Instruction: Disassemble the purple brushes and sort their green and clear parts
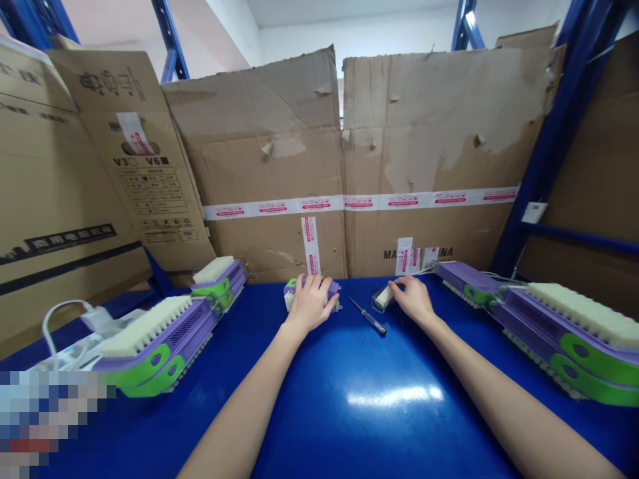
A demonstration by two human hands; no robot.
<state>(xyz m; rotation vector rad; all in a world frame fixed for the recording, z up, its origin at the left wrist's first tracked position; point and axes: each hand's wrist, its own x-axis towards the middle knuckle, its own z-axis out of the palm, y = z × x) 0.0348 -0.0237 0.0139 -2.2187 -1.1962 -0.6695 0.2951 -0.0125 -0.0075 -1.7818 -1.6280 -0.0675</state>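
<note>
My left hand (313,305) curves over a small purple-and-green device (290,287) with cream bristle-like edges, fingers closed around its top. Most of that device is hidden under the palm. To the right, my right hand (413,297) pinches the end of a small whitish block (383,297) that lies in or on a clear plastic piece (378,306). Between both hands a thin screwdriver (370,318) with a see-through handle rests on the blue table (319,412), its tip towards the left hand.
Larger purple-and-green devices with cream pads stand at the left (154,339) and the right (539,319). Cardboard sheets (269,159) wall off the back. A white plug with cable (97,318) sits at far left. Blue rack posts (544,153) rise behind.
</note>
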